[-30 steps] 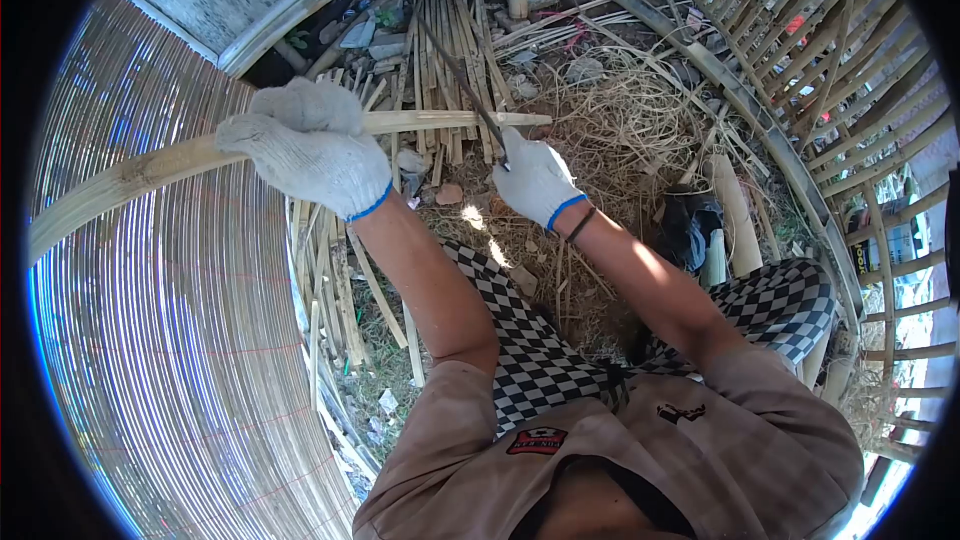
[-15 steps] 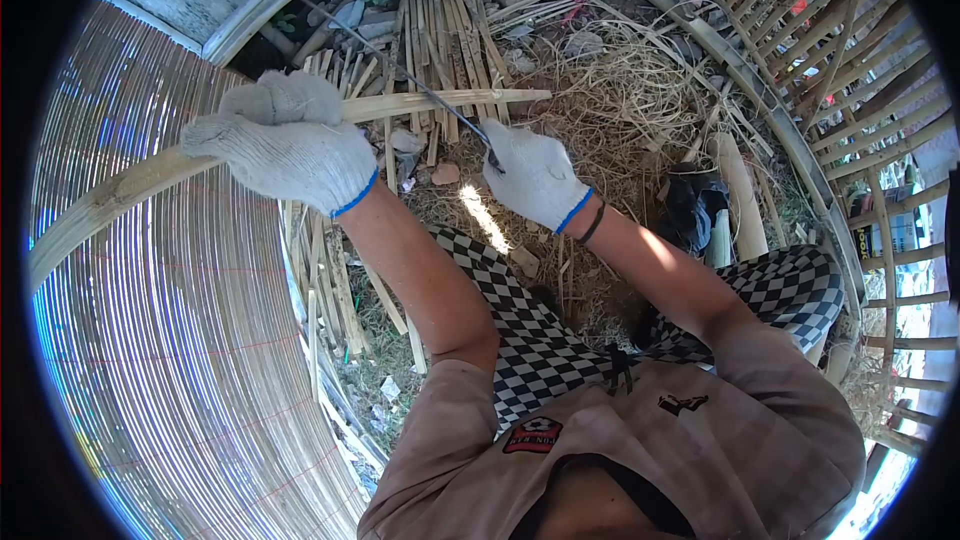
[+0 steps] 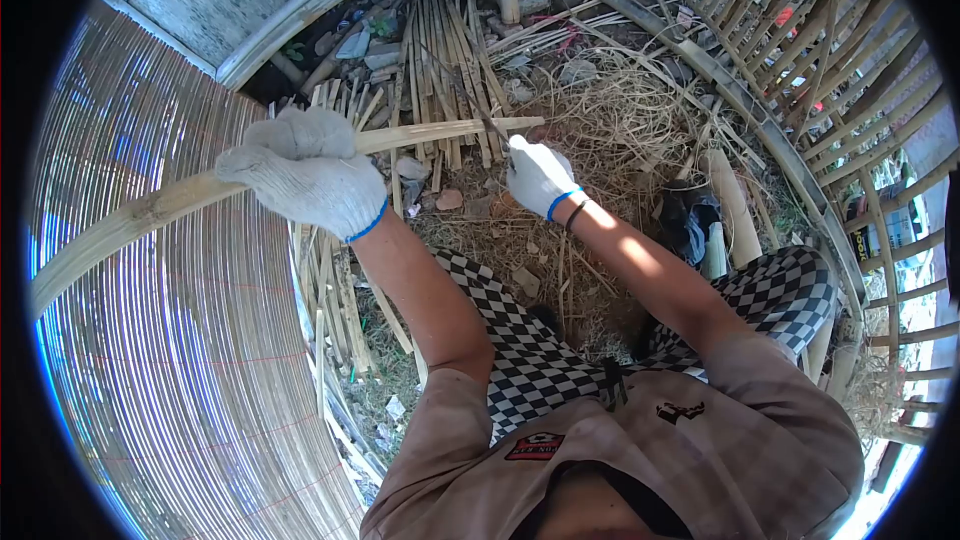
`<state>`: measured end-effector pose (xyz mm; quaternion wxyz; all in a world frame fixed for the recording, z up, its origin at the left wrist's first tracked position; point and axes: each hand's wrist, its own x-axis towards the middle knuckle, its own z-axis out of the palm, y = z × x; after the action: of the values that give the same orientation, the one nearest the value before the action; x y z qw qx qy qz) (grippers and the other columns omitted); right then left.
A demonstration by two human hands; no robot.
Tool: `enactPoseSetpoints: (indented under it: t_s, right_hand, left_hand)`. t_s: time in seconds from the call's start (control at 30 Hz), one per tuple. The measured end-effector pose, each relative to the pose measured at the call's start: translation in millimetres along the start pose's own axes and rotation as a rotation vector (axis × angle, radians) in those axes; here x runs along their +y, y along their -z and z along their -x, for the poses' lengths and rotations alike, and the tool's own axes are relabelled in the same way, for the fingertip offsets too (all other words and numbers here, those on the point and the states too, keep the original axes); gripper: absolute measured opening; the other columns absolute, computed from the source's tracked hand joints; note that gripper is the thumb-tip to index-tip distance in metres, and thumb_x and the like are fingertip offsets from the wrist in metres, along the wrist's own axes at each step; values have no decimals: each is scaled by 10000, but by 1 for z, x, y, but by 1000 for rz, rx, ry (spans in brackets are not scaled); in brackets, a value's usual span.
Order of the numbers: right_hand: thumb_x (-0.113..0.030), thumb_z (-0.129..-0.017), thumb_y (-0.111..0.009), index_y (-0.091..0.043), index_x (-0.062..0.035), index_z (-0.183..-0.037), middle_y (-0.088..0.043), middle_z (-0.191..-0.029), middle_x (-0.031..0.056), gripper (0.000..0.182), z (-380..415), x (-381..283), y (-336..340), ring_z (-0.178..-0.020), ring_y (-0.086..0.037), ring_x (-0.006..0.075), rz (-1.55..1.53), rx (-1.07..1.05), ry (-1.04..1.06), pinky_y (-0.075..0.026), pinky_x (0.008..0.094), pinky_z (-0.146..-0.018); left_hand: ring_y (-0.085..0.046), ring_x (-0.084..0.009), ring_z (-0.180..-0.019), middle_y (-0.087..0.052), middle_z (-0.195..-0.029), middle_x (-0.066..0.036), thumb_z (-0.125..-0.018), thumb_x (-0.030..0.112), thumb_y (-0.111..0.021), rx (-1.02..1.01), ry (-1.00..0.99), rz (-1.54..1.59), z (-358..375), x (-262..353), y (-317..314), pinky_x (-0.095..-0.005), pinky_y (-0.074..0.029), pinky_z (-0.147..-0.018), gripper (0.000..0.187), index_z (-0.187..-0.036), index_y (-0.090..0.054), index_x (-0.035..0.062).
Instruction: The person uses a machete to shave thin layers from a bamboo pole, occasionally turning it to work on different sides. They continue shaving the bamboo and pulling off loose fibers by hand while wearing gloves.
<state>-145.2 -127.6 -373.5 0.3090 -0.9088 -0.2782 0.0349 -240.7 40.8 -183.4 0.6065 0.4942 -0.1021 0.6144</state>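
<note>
My left hand (image 3: 315, 175), in a white knit glove with a blue cuff, is wrapped round a long pale bamboo strip (image 3: 165, 202). The strip runs from the far left edge to a tapered end right of the hand. My right hand (image 3: 541, 178), gloved the same way, is closed on the handle end of a thin dark blade (image 3: 462, 92). That blade points up and left and crosses the strip near its tapered end. The handle is mostly hidden by the glove.
Split bamboo sticks (image 3: 450, 60) lie ahead, beside a heap of thin shavings (image 3: 640, 100). A slatted bamboo screen (image 3: 180, 340) stands at the left, a bamboo lattice (image 3: 860, 70) at the right. A black plastic bag (image 3: 690, 220) lies by a bamboo piece (image 3: 733, 205).
My right hand has moved right and slightly down with the blade. The left hand and the strip appear shifted a little right and down, and the view has shifted slightly.
</note>
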Motion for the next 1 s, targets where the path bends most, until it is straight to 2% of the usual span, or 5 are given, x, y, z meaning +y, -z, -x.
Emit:
enactPoseSetpoints:
  t_s: [0.33,0.6,0.73,0.8,1.0]
  right_hand:
    - [-159,-858,-673,-568,-37,-1043,-659,-761,187,245,20,-44,31,-736,-675,401,-84,206,305,-536,499,-646]
    - [-150,-847,-646,-636,-31,-993,-693,-813,223,189,-22,9,-22,-805,-695,417,-104,-12,-24,-560,502,-720]
    - [-201,-841,-729,-611,7,-1094,-717,-892,238,348,-5,-41,21,-880,-715,415,-98,-73,96,-576,479,-764]
    - [-154,-885,-656,-574,-25,-1010,-648,-733,201,197,12,-54,31,-740,-674,424,-121,116,318,-538,510,-666]
    - [-142,-873,-639,-601,-68,-982,-645,-737,158,137,-18,48,-38,-745,-674,401,-62,99,182,-537,488,-666]
  left_hand:
    - [-202,-67,-412,-255,-502,74,-986,687,-493,-77,43,86,-1,7,-25,-269,-139,-349,633,-596,-332,215]
    - [-223,-55,-386,-276,-489,85,-1007,669,-485,16,-64,-121,-4,4,-19,-254,-184,-317,596,-607,-340,251]
    - [-219,-30,-377,-268,-483,95,-1003,668,-495,-1,20,48,-17,0,4,-233,-181,-305,607,-593,-334,251]
    - [-221,-28,-378,-266,-481,97,-999,665,-504,-2,46,96,-15,2,0,-235,-179,-304,607,-589,-334,251]
    - [-196,-35,-377,-254,-484,92,-993,664,-516,54,-4,-57,0,8,-21,-240,-161,-310,613,-581,-331,249]
